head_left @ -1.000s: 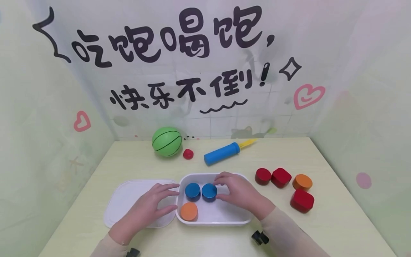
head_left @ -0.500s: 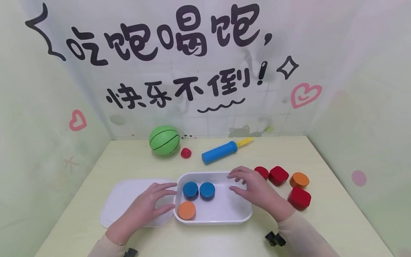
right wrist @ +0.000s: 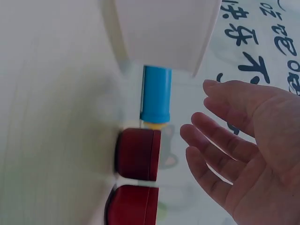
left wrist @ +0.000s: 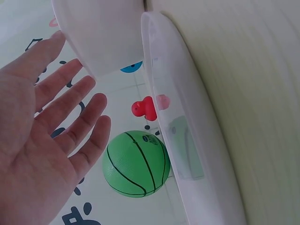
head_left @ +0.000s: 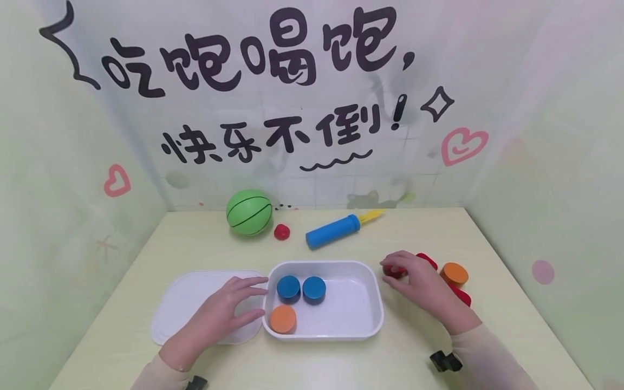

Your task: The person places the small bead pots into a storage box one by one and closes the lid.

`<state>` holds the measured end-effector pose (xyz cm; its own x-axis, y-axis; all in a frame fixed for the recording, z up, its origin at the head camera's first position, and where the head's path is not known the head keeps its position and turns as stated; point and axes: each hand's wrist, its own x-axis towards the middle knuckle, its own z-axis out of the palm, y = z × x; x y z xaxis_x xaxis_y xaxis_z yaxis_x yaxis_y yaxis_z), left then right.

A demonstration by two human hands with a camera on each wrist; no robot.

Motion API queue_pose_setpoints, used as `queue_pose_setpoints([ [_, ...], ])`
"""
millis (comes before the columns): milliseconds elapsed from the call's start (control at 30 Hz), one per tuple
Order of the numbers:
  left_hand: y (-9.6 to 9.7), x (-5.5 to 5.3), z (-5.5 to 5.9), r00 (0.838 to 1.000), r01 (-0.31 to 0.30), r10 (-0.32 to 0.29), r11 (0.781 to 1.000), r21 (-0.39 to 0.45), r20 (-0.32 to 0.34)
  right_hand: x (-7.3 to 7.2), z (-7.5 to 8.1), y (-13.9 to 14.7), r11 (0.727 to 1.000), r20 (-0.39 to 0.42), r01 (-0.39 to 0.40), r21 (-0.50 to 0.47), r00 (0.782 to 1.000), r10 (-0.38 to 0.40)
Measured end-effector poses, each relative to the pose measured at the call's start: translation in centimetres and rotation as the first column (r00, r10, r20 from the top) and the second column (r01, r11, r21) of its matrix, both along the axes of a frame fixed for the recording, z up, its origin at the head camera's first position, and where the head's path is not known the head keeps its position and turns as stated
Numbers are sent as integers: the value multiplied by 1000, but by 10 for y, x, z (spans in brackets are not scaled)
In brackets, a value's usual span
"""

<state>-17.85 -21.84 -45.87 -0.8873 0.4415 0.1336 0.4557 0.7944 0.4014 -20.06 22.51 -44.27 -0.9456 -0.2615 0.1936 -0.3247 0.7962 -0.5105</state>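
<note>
A white plastic box holds two blue round tins side by side at its back left and an orange round tin at its front left. My left hand is at the box's left end, fingers spread, fingertips at the wall; the left wrist view shows its empty palm. Over the red tins at the right, my right hand hovers with relaxed, apart fingers. It partly covers a red round tin. In the right wrist view two red tins stand apart from the fingers.
The white lid lies left of the box, partly under the left hand. Another orange tin stands at the right. Along the back are a green ball, a small red piece and a blue pump with a yellow end.
My right hand has left the right blue tin in the box and moved right, out over the red tins. The left hand has stayed at the box's left end.
</note>
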Motion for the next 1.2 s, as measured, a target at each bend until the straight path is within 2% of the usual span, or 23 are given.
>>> queue_pose_setpoints([
  [133,1,0,-2,1000,-4,4,1000,-8,3,-3,0,12,999,-15,14,36,1000,-14],
  [300,1,-1,-1,1000,-9,9,1000,-14,-7,-12,2,22,997,4,33,75,999,-33],
  [567,-1,1,1,999,30,-30,1000,-3,-44,-22,0,31,992,63,49,112,996,-57],
  [1033,0,1,-1,998,34,-34,999,-11,-51,-36,-8,39,990,152,18,138,988,-39],
  [1200,0,2,0,998,29,-30,999,-16,-51,-38,-11,41,991,125,5,135,992,-22],
])
